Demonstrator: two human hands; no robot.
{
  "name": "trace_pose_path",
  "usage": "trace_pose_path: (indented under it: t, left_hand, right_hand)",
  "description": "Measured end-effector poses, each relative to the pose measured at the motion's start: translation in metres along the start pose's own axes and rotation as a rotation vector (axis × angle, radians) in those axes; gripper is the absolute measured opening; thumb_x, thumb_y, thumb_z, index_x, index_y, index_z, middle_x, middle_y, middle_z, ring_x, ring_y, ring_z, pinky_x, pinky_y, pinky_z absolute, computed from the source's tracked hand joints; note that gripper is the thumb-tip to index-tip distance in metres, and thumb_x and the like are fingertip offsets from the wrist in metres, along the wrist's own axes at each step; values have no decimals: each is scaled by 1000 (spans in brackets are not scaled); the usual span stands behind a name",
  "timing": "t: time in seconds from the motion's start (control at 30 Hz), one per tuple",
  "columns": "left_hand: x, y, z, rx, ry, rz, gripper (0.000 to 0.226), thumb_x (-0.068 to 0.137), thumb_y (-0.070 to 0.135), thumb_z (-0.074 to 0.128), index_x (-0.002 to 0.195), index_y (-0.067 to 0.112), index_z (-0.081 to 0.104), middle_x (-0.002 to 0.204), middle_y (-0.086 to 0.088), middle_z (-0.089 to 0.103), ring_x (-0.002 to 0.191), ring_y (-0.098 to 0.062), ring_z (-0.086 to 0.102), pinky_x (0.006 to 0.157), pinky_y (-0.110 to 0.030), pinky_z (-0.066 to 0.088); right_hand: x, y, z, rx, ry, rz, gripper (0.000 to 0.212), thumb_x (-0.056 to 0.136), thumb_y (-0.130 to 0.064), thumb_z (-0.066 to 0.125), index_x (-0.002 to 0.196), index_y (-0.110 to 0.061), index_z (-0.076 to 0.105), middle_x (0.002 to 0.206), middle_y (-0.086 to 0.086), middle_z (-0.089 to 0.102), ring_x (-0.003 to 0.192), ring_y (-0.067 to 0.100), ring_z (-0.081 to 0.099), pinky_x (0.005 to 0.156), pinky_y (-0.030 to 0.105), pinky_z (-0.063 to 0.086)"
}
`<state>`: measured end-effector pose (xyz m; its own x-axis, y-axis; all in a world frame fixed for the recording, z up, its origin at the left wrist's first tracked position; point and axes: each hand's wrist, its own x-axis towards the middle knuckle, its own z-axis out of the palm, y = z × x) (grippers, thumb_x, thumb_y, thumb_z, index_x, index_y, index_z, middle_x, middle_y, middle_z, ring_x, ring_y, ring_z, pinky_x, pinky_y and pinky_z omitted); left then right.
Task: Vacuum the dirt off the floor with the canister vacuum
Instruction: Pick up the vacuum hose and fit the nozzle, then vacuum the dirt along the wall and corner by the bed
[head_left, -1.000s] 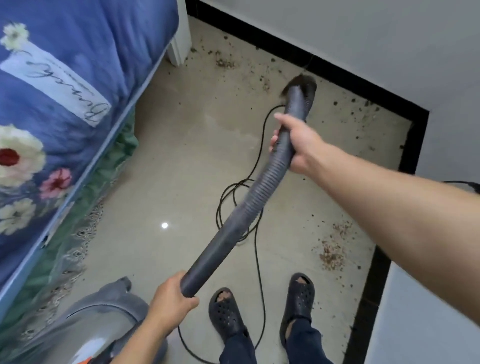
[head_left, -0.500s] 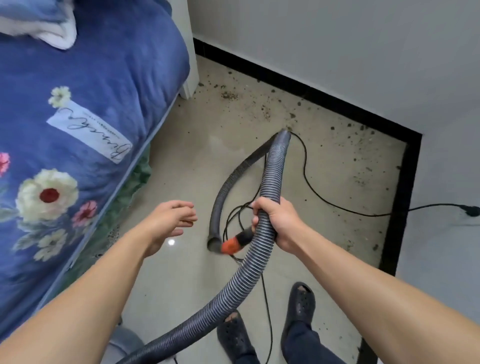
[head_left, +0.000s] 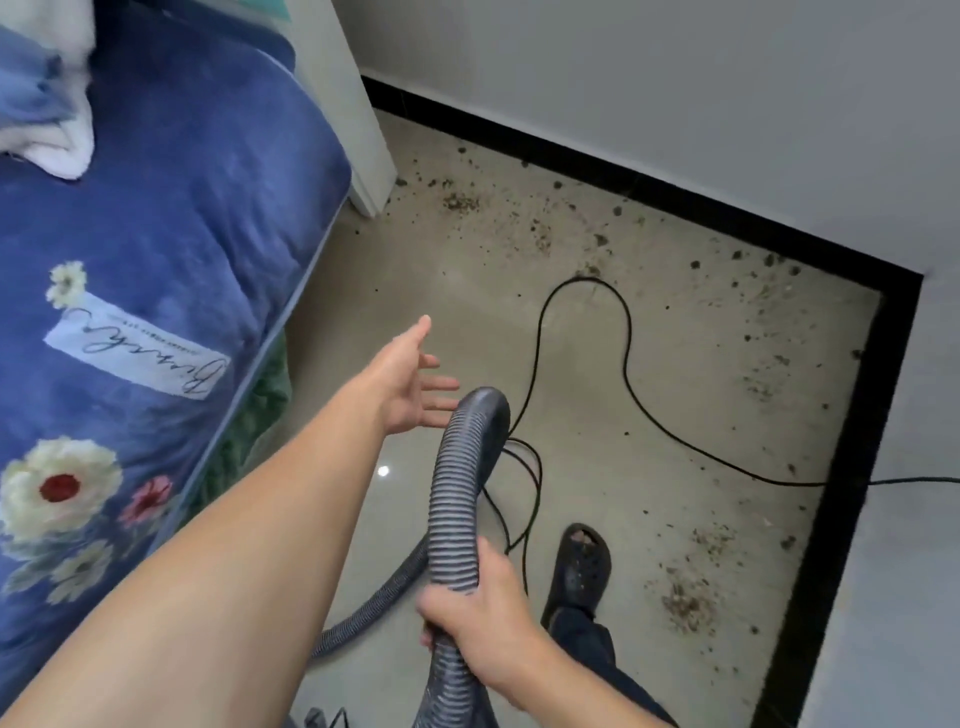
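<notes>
Low in the view, the ribbed grey hose (head_left: 454, 499) is gripped by the right hand (head_left: 483, 618), with fingers curled round it. Above that grip the hose rises to a tight bend just beside the left hand (head_left: 410, 384), which is held flat with fingers spread and nothing in it; whether the bend is touched cannot be told. Another run of hose is seen on the floor (head_left: 467, 312) below the left forearm. Dirt (head_left: 685, 605) is scattered near the black skirting (head_left: 831, 571), apart from the hose. A black cord (head_left: 537, 332) is looped nearby.
</notes>
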<state>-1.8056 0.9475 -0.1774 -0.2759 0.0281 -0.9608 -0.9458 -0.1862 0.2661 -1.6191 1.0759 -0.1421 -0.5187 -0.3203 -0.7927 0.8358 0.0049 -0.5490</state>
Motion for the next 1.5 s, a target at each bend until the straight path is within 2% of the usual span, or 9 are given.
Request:
trace_pose_path:
  t: [0.17,0.37,0.47,0.57,0.73,0.9,1.17,1.4,1.5]
  left_hand:
    - [16,20,31,102,26,-173,60,93,35,61,135,-2,40,109,-27,59,70,-34,66,52,-42,57]
    - [21,47,51,52,100,40,33,86,19,68,111,0,57,77,-15,62,45,-19,60,46,-25,53]
    - [0,69,42,114,17,92,27,86,19,66,105,1,59,74,-12,63,48,-17,59,48,-24,52]
    - [-32,84,21,172,-101,167,25,82,20,66,98,4,57,72,-10,62,50,-17,56,49,-24,50]
    - [-89,88,-31,224,-429,261,63,58,27,84,110,7,55,84,-14,59,57,-22,55,51,-26,47]
    - [-120,74,-74,284,-628,253,44,70,12,71,112,11,60,89,-20,55,59,-25,54,56,-27,46]
    - [-97,78,-178,337,-388,236,34,68,0,66,100,9,60,78,-16,52,56,-22,52,53,-26,45]
    - [-43,85,-177,975,598,437,49,63,30,75,108,22,56,98,-5,63,94,-29,60,81,-40,49]
    - [-34,129,-133,1184,670,701,60,68,35,73,123,28,52,110,1,59,106,-26,52,92,-40,37]
  right_hand:
    - [-7,-3,-28,-205,-103,-14,45,63,-22,76,105,-26,58,69,-14,55,68,5,53,67,24,46]
    - [34,-47,-82,-243,-367,238,49,73,-16,87,115,-17,62,91,-5,65,85,9,62,80,26,51]
    - [62,-87,-123,-283,-126,279,39,89,-22,74,123,-8,60,91,0,68,85,14,65,74,29,50]
    - [96,-130,-152,-17,122,353,50,100,-44,54,130,-5,56,105,11,70,87,21,69,74,34,54]
    - [138,-193,-121,489,38,473,97,89,-79,37,149,-2,31,138,29,53,108,38,66,84,52,54]
    - [165,-280,-55,903,71,255,83,93,-62,55,149,-5,32,111,25,61,114,32,63,82,50,58]
    - [222,-372,-55,689,423,54,51,92,-43,67,127,-9,53,89,9,64,75,24,64,61,37,58]
    - [220,-347,-31,798,400,8,41,90,-20,70,126,-9,54,77,5,60,59,21,63,73,42,62]
    - [206,-335,-19,789,305,59,28,91,-15,69,113,-8,53,82,7,60,73,23,65,85,45,58]
